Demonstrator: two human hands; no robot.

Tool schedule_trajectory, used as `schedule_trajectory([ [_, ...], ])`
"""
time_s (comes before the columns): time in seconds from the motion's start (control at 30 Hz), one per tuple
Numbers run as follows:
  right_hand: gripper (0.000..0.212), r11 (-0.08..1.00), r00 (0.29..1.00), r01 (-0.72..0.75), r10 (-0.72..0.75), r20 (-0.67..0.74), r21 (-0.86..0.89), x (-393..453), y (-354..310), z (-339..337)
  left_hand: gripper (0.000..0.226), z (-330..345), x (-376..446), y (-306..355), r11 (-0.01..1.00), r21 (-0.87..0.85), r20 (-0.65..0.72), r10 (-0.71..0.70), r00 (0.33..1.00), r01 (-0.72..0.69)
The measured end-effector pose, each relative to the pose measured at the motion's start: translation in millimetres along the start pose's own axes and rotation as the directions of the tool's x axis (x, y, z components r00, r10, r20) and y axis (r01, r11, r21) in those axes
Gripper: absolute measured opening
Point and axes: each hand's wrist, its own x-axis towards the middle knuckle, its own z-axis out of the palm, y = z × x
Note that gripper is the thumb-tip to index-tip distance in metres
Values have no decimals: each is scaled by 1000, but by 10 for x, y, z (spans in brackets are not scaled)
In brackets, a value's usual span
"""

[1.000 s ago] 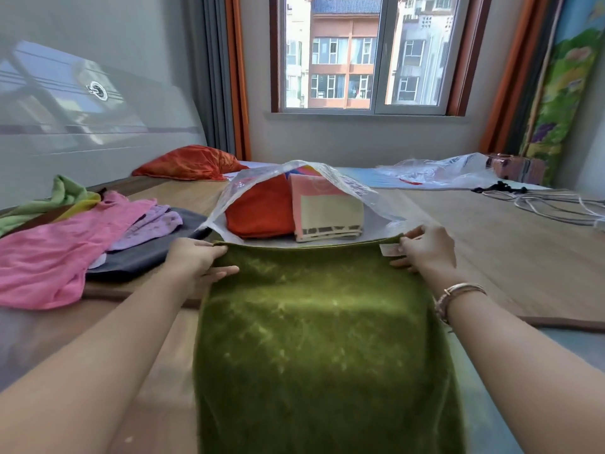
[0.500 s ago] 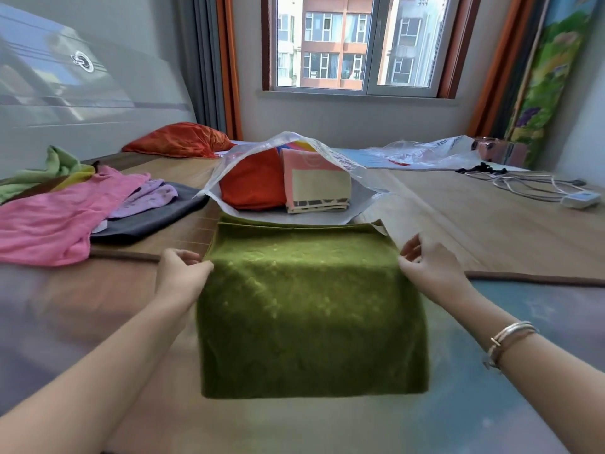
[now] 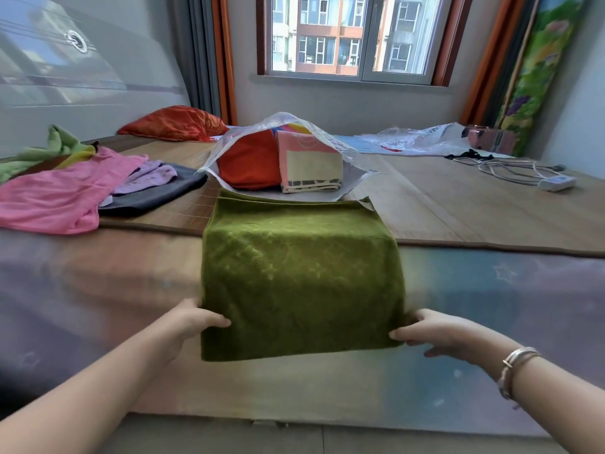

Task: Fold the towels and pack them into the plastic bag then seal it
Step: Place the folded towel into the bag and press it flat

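Observation:
A green towel [image 3: 299,273] lies folded in half on the bed, its near edge hanging over the side. My left hand [image 3: 190,322] pinches its near left corner, thumb on top. My right hand [image 3: 435,329] pinches the near right corner. Just beyond the towel stands an open clear plastic bag [image 3: 294,121]. Inside it an orange folded towel [image 3: 248,158] sits beside a pink-and-cream folded towel [image 3: 311,165].
Loose towels lie at the left: pink [image 3: 62,194], lilac [image 3: 147,173], dark grey [image 3: 163,191], light green [image 3: 55,145]. An orange pillow [image 3: 173,122] is behind them. More plastic bags [image 3: 415,139], cables and a white power strip [image 3: 556,183] lie at the right.
Both hands left the towel's far edge and slid down its sides to the near corners. The towel now lies folded with its far edge at the bag's mouth.

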Motion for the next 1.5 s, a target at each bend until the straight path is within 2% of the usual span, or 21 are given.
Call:
schedule_trajectory([
  [0.1,43,985,1000,-3,6,-14,172,25,118,57,52,-97,-54,-71,998,64,68,-31,997,26],
  [0.17,32,965,1000,21,-24,9,262,3,179,108,47,-160,-122,-90,996,81,99,-55,994,47],
  [0.23,25,949,996,57,-76,49,311,-62,223,138,43,-204,-177,-114,994,88,129,-77,989,66],
  [0.33,27,932,988,109,-139,64,346,-172,252,98,37,-234,-274,-134,994,82,189,-86,978,72],
  [0.43,48,885,977,190,-212,3,425,-300,204,7,34,-278,-411,-13,1000,-16,184,-17,983,20],
  [0.53,68,801,959,281,-260,-116,529,-402,93,-84,46,-409,-586,279,973,-222,133,101,986,-69],
  [0.63,91,618,929,331,-347,-131,713,-494,-98,-184,33,-565,-693,532,898,-412,128,228,965,-157],
  [0.67,82,551,907,353,-399,-133,756,-515,-169,-217,26,-598,-705,592,874,-456,131,254,958,-169],
  [0.7,59,494,883,373,-448,-137,785,-549,-255,-244,26,-623,-692,635,843,-509,126,273,954,-174],
  [0.73,32,444,868,379,-475,-145,812,-557,-340,-272,33,-632,-676,673,810,-563,119,276,954,-164],
  [0.77,20,416,865,387,-472,-169,823,-574,-432,-286,39,-629,-645,711,777,-610,112,277,954,-154],
  [0.83,37,452,854,443,-477,-210,774,-522,-552,-310,43,-590,-601,801,743,-651,98,287,953,-157],
  [0.9,45,655,816,578,-475,-331,486,-455,-678,-329,50,-551,-528,893,734,-648,46,305,951,-204],
  [0.97,38,763,742,619,-489,-459,187,-360,-833,-363,55,-533,-416,967,738,-619,-27,322,946,-269],
  [1.07,16,768,630,639,-490,-602,44,-118,-1087,-453,33,-505,-248,1056,839,-355,-186,368,911,-412],
  [1.13,4,801,561,598,-450,-695,-35,123,-1253,-554,23,-478,-98,1122,854,-252,-290,382,878,-455],
  [1.2,18,836,505,545,-394,-768,-70,404,-1385,-665,17,-444,52,1210,829,-288,-364,369,855,-480],
  [1.27,20,843,507,535,-371,-778,-53,647,-1512,-742,8,-418,189,1334,813,-309,-409,354,841,-493],
  [1.4,20,888,568,457,-331,-754,-47,1079,-1660,-757,18,-362,524,1451,807,-284,-493,340,801,-517],
  [1.5,26,939,660,325,-308,-686,-108,1395,-1651,-726,20,-292,828,1348,858,-150,-584,323,745,-491],
])
